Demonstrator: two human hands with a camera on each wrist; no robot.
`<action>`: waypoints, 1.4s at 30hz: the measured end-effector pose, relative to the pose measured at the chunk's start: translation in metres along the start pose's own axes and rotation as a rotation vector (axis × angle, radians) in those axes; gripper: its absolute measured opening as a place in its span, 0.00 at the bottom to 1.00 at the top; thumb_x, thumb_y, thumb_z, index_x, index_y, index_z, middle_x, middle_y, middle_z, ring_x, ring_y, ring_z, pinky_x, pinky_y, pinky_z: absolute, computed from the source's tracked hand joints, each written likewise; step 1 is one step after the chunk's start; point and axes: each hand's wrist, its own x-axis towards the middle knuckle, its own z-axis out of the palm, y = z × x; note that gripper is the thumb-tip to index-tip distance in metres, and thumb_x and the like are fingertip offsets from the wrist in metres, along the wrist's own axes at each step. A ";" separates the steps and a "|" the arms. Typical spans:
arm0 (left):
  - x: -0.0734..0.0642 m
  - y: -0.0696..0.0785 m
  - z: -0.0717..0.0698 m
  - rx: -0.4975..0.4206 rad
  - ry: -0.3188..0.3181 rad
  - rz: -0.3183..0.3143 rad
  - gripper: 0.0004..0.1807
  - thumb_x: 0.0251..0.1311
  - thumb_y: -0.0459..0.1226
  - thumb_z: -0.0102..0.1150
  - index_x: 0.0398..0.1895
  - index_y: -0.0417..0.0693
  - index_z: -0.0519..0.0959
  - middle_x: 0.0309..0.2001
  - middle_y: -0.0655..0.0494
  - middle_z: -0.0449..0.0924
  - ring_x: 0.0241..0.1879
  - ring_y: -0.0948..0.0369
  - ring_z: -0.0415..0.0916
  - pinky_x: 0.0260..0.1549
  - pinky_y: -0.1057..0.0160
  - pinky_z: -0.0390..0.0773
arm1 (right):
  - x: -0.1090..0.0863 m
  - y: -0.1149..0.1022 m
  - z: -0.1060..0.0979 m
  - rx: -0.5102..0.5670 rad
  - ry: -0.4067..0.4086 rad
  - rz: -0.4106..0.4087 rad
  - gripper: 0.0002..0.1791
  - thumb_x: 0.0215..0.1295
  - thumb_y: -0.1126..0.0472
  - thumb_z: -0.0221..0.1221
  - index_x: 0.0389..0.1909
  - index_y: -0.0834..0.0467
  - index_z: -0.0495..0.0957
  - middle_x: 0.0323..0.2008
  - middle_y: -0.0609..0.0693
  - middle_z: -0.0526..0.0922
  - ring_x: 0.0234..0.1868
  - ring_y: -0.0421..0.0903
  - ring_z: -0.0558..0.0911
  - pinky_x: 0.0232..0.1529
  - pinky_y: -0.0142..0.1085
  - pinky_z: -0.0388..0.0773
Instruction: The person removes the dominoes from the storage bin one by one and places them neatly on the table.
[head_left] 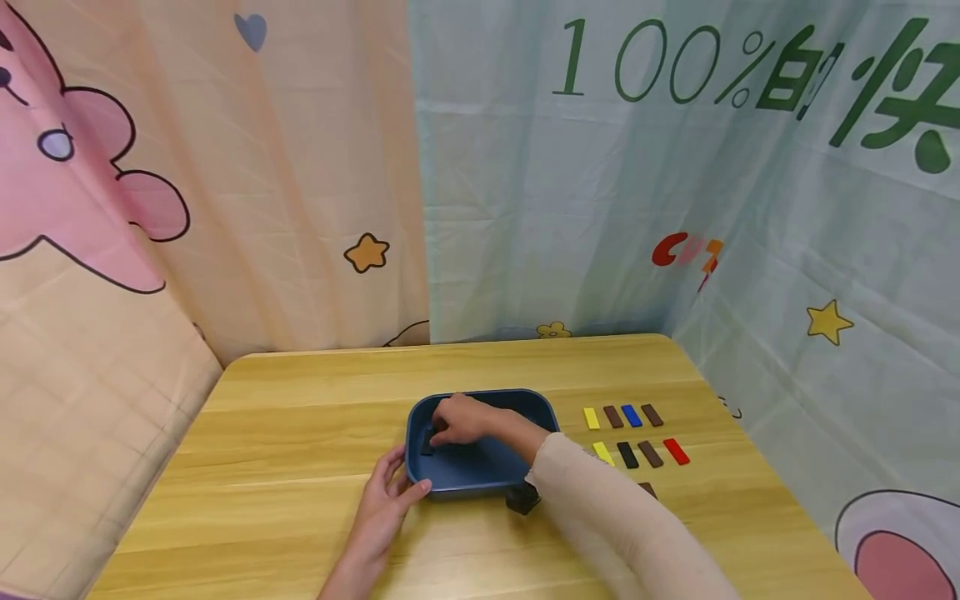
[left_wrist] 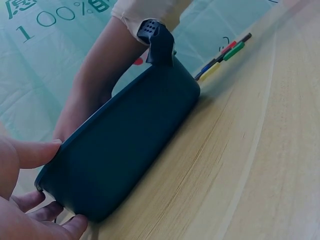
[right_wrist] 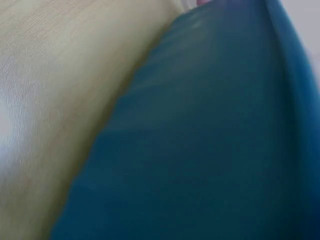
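A dark blue plastic basin rests on the wooden table. My left hand grips its near left corner; in the left wrist view the thumb lies at the rim and the other fingers are against the outer wall. Reaching over the near side, my right hand is inside the basin at its left end, fingers pointing down. Beside those fingers is a small dark piece; whether they pinch it cannot be made out. Only the basin's outer wall fills the right wrist view, blurred.
Right of the basin, small flat blocks lie in rows, among them a blue block, a black block and a red block. My right sleeve partly covers the nearer ones. Printed curtains stand behind the table.
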 end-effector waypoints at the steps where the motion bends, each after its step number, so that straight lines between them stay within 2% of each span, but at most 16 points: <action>1: 0.000 -0.001 0.000 0.001 0.002 -0.002 0.41 0.65 0.25 0.66 0.78 0.35 0.56 0.77 0.32 0.53 0.73 0.38 0.60 0.54 0.65 0.78 | 0.001 -0.001 0.002 -0.031 0.005 -0.001 0.12 0.70 0.52 0.67 0.41 0.57 0.88 0.23 0.40 0.79 0.25 0.36 0.77 0.28 0.26 0.72; 5: 0.000 -0.002 0.000 0.010 0.011 -0.007 0.41 0.65 0.26 0.66 0.78 0.36 0.56 0.77 0.32 0.53 0.73 0.38 0.61 0.56 0.63 0.78 | 0.004 -0.004 0.010 -0.133 0.030 -0.014 0.13 0.69 0.47 0.68 0.37 0.54 0.88 0.20 0.40 0.75 0.23 0.36 0.74 0.23 0.27 0.68; 7: -0.001 -0.003 0.000 0.009 0.013 -0.012 0.42 0.65 0.26 0.66 0.78 0.36 0.56 0.77 0.31 0.53 0.73 0.38 0.61 0.57 0.61 0.78 | 0.004 -0.003 0.013 -0.136 0.033 -0.020 0.13 0.67 0.47 0.70 0.36 0.53 0.87 0.21 0.40 0.76 0.23 0.36 0.74 0.24 0.26 0.69; 13: -0.003 -0.006 0.002 0.001 0.007 -0.015 0.41 0.64 0.25 0.66 0.78 0.34 0.56 0.77 0.30 0.53 0.73 0.38 0.60 0.56 0.62 0.78 | 0.005 0.003 0.018 0.033 0.038 0.005 0.13 0.60 0.53 0.76 0.34 0.56 0.83 0.23 0.39 0.77 0.24 0.34 0.75 0.27 0.24 0.71; 18: -0.003 -0.008 0.004 -0.017 0.000 -0.002 0.41 0.64 0.25 0.65 0.77 0.34 0.56 0.77 0.31 0.54 0.73 0.39 0.61 0.53 0.67 0.78 | 0.003 0.010 0.017 0.201 0.045 0.006 0.07 0.64 0.59 0.73 0.30 0.56 0.85 0.20 0.40 0.79 0.21 0.35 0.76 0.25 0.26 0.72; 24: -0.003 -0.007 0.004 -0.012 -0.003 -0.010 0.42 0.65 0.25 0.65 0.78 0.34 0.55 0.77 0.31 0.53 0.73 0.38 0.61 0.53 0.67 0.78 | -0.001 0.015 0.012 0.394 0.036 0.016 0.02 0.66 0.64 0.70 0.36 0.59 0.87 0.23 0.42 0.85 0.24 0.38 0.84 0.30 0.29 0.81; 32: -0.003 -0.004 0.003 -0.010 0.000 -0.002 0.42 0.65 0.26 0.66 0.78 0.34 0.55 0.76 0.31 0.54 0.72 0.38 0.61 0.53 0.67 0.78 | -0.009 0.012 0.003 0.412 0.045 0.038 0.08 0.76 0.63 0.60 0.48 0.62 0.85 0.28 0.44 0.85 0.29 0.40 0.83 0.34 0.31 0.82; 36: -0.003 -0.004 0.003 -0.010 0.004 0.009 0.41 0.64 0.26 0.66 0.77 0.34 0.56 0.76 0.32 0.55 0.72 0.39 0.62 0.53 0.68 0.78 | -0.013 0.012 0.000 0.457 0.053 0.052 0.11 0.74 0.64 0.63 0.51 0.64 0.82 0.30 0.46 0.86 0.30 0.41 0.84 0.36 0.32 0.83; 42: -0.001 -0.003 0.001 -0.004 0.005 0.009 0.43 0.64 0.28 0.68 0.77 0.35 0.56 0.76 0.32 0.55 0.72 0.39 0.62 0.54 0.66 0.78 | -0.021 0.015 -0.006 0.546 0.092 0.004 0.09 0.68 0.65 0.68 0.45 0.62 0.82 0.29 0.46 0.87 0.29 0.41 0.85 0.34 0.32 0.83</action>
